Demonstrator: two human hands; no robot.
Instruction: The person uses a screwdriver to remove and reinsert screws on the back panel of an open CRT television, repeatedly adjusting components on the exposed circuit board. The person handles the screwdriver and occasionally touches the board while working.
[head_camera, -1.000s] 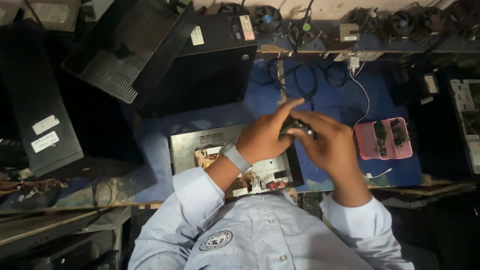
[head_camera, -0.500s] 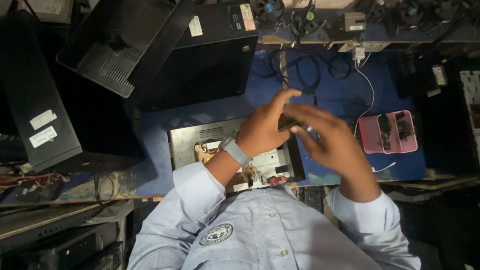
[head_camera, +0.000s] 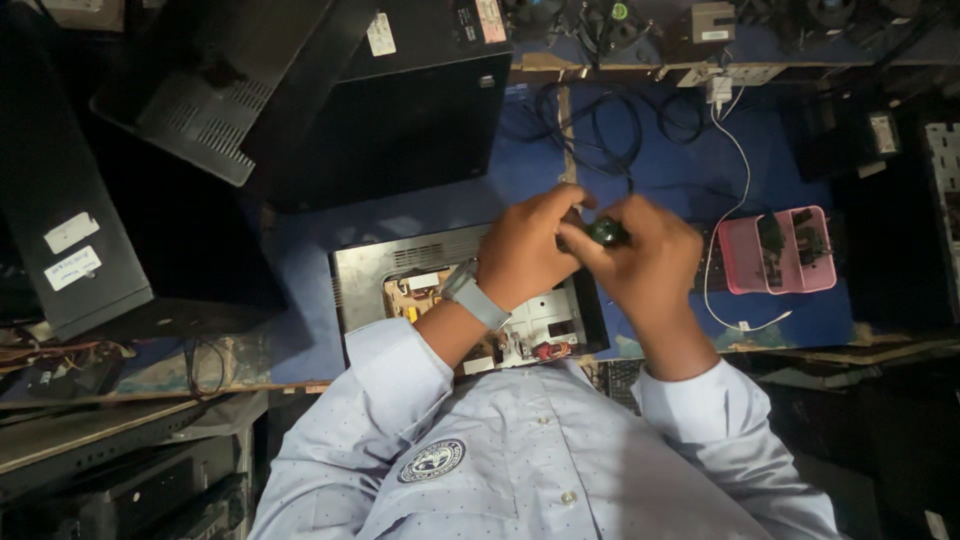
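A blue bench (head_camera: 520, 170) fills the dim room, crowded with black cases (head_camera: 400, 110) up and left of the hands and a cable tangle (head_camera: 600, 120) just above them. The left hand (head_camera: 525, 250) and right hand (head_camera: 645, 262) meet, both closed round a dark green-topped tool (head_camera: 606, 232). Beneath the left wrist lies an opened device (head_camera: 400, 275), its board partly hidden by the arm. A pink tray (head_camera: 745, 270) sits right of the right hand, contents hard to make out
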